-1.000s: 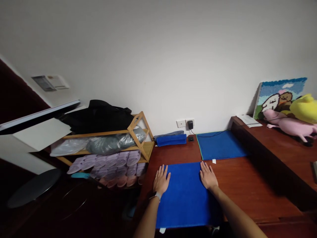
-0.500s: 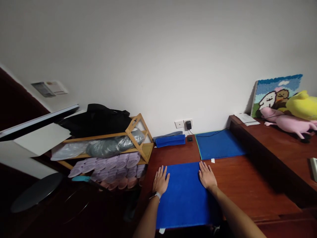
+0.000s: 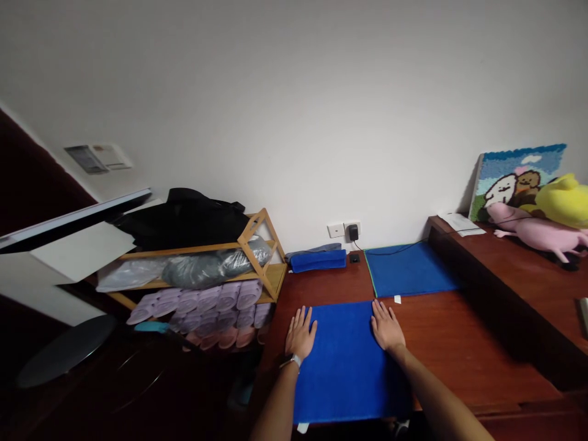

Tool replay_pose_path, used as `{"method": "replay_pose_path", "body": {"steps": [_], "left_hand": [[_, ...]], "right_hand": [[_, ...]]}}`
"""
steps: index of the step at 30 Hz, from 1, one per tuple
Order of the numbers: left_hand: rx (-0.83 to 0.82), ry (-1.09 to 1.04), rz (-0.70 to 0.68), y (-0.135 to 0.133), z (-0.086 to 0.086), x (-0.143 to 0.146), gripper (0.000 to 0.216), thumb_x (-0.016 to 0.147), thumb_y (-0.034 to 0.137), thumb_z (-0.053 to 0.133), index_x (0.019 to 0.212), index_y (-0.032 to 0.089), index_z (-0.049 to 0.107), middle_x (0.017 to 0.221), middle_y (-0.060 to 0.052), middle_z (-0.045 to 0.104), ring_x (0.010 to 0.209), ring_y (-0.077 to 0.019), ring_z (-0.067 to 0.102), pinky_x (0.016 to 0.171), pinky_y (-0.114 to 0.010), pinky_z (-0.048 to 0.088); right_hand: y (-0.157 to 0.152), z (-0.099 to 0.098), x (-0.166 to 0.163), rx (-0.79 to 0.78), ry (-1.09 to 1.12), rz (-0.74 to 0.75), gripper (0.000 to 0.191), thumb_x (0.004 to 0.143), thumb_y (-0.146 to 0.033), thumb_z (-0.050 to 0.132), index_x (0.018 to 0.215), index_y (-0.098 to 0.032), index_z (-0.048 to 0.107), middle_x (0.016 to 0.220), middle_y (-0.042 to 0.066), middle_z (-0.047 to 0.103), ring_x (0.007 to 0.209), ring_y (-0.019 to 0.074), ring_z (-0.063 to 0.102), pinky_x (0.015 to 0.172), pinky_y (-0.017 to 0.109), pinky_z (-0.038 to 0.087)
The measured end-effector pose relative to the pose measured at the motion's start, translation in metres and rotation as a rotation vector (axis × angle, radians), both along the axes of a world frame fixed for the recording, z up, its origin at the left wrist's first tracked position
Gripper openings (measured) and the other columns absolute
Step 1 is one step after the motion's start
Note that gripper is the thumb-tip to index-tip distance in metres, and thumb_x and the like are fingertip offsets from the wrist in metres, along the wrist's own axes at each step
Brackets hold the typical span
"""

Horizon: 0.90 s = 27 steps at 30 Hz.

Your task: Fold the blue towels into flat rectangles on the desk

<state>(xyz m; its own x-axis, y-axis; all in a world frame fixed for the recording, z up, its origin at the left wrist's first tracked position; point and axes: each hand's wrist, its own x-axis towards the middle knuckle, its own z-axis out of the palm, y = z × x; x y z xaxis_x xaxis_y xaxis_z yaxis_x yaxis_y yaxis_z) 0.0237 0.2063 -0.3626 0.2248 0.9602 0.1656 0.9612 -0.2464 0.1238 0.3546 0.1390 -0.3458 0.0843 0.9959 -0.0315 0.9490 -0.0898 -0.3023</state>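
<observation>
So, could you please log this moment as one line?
left hand: flat on blue towel, far left corner | right hand: flat, far right corner | blue towel: spread on wooden desk

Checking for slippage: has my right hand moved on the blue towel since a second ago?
No. The right hand lies flat on the far right corner of the towel, as before.

Table [image 3: 459,349]: 1 near towel [image 3: 344,361] lies directly before me. My left hand [image 3: 301,334] rests flat on its far left corner, my right hand [image 3: 386,327] on its far right corner. A 2nd towel [image 3: 411,269] lies behind it to the right, against the wall. A folded towel [image 3: 318,260] sits behind to the left, below the wall socket [image 3: 344,230]. The rack [image 3: 257,245] stands left of the table. The ledge [image 3: 519,269] at right carries 2 plush toys [image 3: 542,229] before a picture [image 3: 514,177].
</observation>
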Motion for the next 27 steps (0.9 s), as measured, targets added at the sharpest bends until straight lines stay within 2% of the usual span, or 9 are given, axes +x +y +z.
{"method": "replay_pose_path", "body": {"steps": [27], "left_hand": [[-0.001,-0.015,-0.004,0.0018,-0.0018,-0.0007,0.065,0.108,0.056,0.021,0.163,0.025,0.034,0.172,-0.007,0.03,0.158,-0.0251,0.026,0.127,-0.048,0.026]], "right_hand": [[0.0013,0.0006,-0.0004,-0.023,-0.01,-0.002,0.066,0.104,-0.038,0.016,0.164,-0.009,0.021,0.172,0.006,0.02,0.16,0.021,0.014,0.13,0.043,0.009]]}}
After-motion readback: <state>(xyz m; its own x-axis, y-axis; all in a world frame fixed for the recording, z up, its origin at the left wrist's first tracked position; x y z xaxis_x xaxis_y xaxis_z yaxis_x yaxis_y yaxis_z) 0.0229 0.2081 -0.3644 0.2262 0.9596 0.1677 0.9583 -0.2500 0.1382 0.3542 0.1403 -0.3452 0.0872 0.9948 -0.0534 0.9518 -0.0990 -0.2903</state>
